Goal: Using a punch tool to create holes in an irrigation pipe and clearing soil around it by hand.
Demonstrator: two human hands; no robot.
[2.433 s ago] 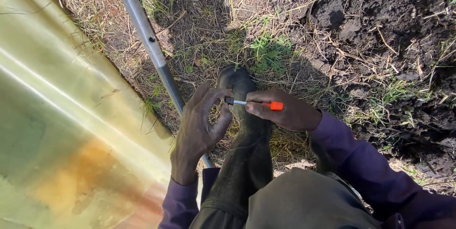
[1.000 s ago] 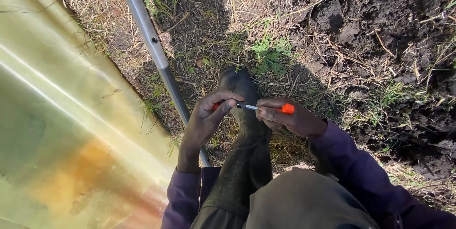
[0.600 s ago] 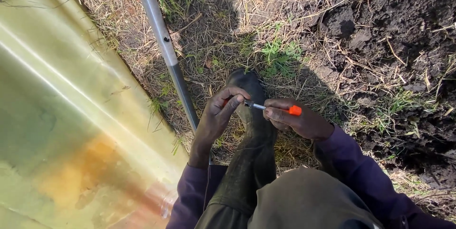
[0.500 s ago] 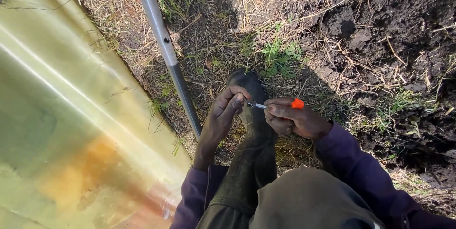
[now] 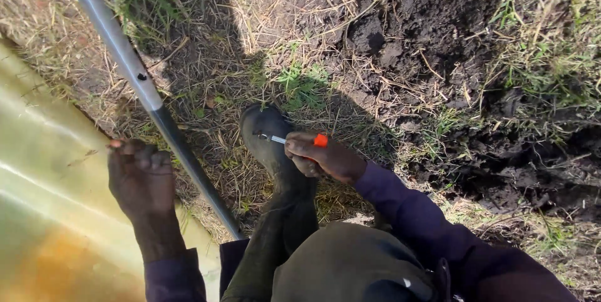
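My right hand [image 5: 325,158] holds a small screwdriver [image 5: 299,141] with an orange handle, its metal tip pointing left above the toe of my dark rubber boot [image 5: 270,145]. My left hand [image 5: 141,174] is off to the left, fingers curled, close to the translucent yellow-green sheet [image 5: 56,214] and just left of the slanted grey metal pipe [image 5: 134,80]. Something small seems pinched at its fingertips, but I cannot make it out. Purple sleeves cover both forearms.
Dry straw and patches of green grass [image 5: 300,83] cover the ground. Dark dug-up soil [image 5: 438,33] lies at the upper right and right. My dark green trouser knee [image 5: 344,264] fills the bottom middle. The pipe has a small hole [image 5: 143,77] in it.
My left hand has moved away from the screwdriver tip, leftward toward the sheet and across the pipe. My right hand still holds the screwdriver over the boot.
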